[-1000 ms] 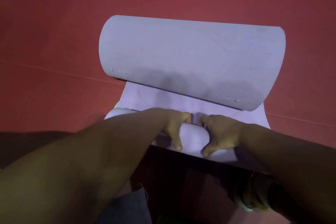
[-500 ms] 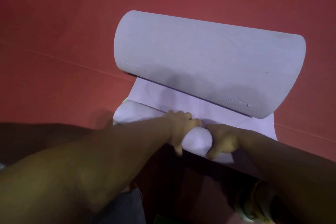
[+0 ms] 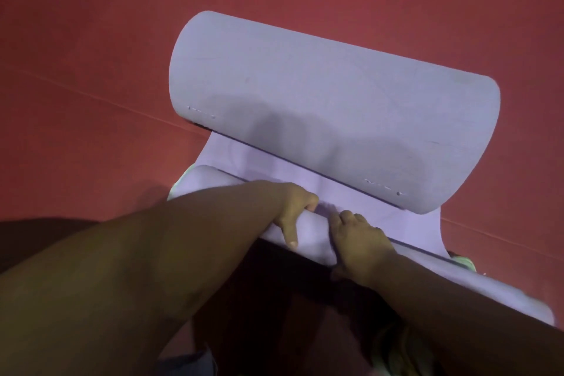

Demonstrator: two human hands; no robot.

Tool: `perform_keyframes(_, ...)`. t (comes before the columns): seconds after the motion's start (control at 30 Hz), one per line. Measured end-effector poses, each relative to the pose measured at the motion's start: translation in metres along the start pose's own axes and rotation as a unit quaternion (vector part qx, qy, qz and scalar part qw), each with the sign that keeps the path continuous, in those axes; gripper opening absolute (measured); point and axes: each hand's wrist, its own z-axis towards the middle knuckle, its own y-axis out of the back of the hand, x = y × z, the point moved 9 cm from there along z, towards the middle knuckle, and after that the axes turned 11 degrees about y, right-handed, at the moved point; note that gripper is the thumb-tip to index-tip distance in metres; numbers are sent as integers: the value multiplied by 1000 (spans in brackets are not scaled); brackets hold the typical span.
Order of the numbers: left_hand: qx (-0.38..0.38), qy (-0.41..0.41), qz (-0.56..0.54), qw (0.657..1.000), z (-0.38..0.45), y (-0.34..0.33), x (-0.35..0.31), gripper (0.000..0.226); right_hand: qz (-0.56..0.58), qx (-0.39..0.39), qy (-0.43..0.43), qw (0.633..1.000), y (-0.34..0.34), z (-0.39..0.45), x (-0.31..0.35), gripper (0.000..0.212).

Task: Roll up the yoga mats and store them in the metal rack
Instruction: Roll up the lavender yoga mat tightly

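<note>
On the red floor near us, our left hand and right hand grip the tight near roll of the soft, springy lilac foam yoga mat, best held mid-roll with even pressure, we judge.

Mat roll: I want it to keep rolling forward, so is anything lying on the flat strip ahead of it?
Yes. The mat's far end has curled back over the flat strip ahead of the roll both hands grip; nothing else visible.

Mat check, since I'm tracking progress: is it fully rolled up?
No, the far end of the mat curls loose beyond both hands' small roll.
</note>
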Motion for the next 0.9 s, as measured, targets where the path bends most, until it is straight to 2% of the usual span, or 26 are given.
perform_keyframes(0.1,-37,26,95,994,0,6,2,92,100,-29,17,994,12,16,-20,125)
perform_keyframes(0.2,-156,25,129,979,-9,19,-7,94,154,7,-10,988,14,24,-40,121)
perform_keyframes(0.23,-172,25,125,977,-12,19,-9,94,169,16,-10,985,15,27,-42,121)
perform_keyframes(0.33,-157,38,173,972,-7,6,-8,107,192,39,-13,981,19,32,-50,114)
perform_keyframes(0.43,-152,58,202,966,-1,-2,-8,121,197,54,-20,979,18,34,-59,91)
perform_keyframes(0.5,-160,65,197,965,4,-1,-8,120,231,25,-32,972,23,35,-66,82)
perform_keyframes(0.57,-154,73,188,967,9,1,-7,120,304,-27,-58,951,43,35,-73,64)
perform_keyframes(0.6,-148,75,183,969,10,3,-6,119,321,-54,-71,943,55,36,-77,63)
perform_keyframes(0.63,-140,77,178,971,12,5,-6,117,309,-95,-79,943,72,37,-82,72)
perform_keyframes(0.7,-136,78,170,973,15,7,-7,109,178,-210,-93,957,113,34,-94,90)
perform_keyframes(0.77,-131,82,165,974,19,10,-6,103,63,-302,-83,948,144,30,-94,83)
perform_keyframes(0.83,-125,79,155,977,22,13,-6,98,48,-305,-87,947,151,33,-94,69)
perform_keyframes(0.9,-118,76,138,980,24,15,-5,95,60,-260,-112,957,138,38,-96,56)
